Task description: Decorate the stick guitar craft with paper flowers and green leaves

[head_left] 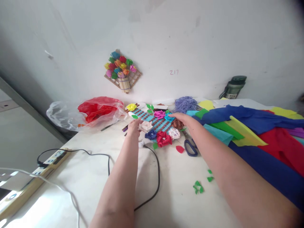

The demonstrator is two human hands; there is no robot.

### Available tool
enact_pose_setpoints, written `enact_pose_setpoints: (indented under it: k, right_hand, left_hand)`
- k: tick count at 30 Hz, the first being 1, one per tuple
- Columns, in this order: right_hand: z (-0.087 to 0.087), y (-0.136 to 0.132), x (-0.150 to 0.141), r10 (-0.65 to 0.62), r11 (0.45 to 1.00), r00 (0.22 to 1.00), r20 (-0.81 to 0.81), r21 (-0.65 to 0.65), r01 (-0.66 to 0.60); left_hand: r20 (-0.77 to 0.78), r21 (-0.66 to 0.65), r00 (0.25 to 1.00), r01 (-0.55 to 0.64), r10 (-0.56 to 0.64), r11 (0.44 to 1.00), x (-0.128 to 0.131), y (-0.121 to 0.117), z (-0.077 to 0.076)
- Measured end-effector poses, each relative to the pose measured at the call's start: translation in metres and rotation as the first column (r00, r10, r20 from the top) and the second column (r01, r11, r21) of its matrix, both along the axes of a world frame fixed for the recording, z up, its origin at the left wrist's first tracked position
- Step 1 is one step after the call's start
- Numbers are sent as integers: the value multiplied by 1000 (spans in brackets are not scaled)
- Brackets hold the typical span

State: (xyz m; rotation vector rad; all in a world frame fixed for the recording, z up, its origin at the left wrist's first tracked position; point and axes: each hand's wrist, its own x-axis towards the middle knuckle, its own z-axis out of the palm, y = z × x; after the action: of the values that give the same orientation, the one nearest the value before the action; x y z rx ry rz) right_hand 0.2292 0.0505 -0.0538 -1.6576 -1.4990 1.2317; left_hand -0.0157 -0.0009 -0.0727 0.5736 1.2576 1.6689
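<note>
A craft panel [155,122] of brown sticks and light blue strips lies on the table, covered with handmade flowers. My left hand [135,126] is closed at its left edge, beside a pale pink flower [145,126]. At the right edge, my right hand [180,118] grips the panel near a turquoise flower [169,117] and a brown flower [177,123]; its fingertips are partly hidden. Along the front sit a dark blue flower [151,135], a red flower [164,139] and a white speckled flower [174,133]. Green leaves [149,108] and a magenta flower [159,114] are toward the back.
Dark-handled scissors [190,148] and a red petal [180,149] lie in front. Coloured sheets [239,129] spread on the right, by purple shreds [185,104]. A plastic bag [99,109], a black cable [158,172] and a power strip [51,164] are leftward. Green scraps [198,187] lie nearer.
</note>
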Motion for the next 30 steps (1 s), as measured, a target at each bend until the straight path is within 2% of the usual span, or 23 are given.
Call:
enact_pose_setpoints:
  k: [3, 5, 9, 12, 15, 18, 23, 28, 30]
  right_hand:
    - [5, -5, 6, 99, 964, 977, -189, -226, -141]
    - [5, -5, 9, 113, 947, 947, -300, -257, -194]
    - [4, -5, 12, 104, 946, 939, -327, -258, -195]
    - [7, -9, 15, 173, 930, 938, -299, -263, -255]
    - [10, -13, 19, 257, 909, 901, -350, -229, -348]
    - [10, -16, 22, 291, 907, 855, -429, -161, -389]
    - [11, -17, 25, 269, 930, 815, -513, -80, -358]
    - [19, -21, 22, 254, 912, 810, -529, -149, -383]
    - [21, -23, 19, 247, 917, 798, -549, -132, -375]
  left_hand:
    - [31, -1, 1000, -1, 2, 1000, 2, -5, 0]
    - [58, 4, 998, 10, -10, 1000, 3, -8, 0]
    - [107, 21, 991, 80, -81, 997, 1, -11, 0]
    - [123, 3, 985, 119, -119, 993, -2, -13, 0]
    - [127, -2, 981, 147, -145, 989, -4, -15, 0]
    - [134, 39, 977, 165, -169, 985, -5, -17, 1]
    - [177, 103, 964, 183, -199, 978, -6, -20, 1]
    - [167, 165, 958, 207, -234, 964, -5, -23, 1]
    - [155, 167, 961, 205, -231, 965, -5, -24, 1]
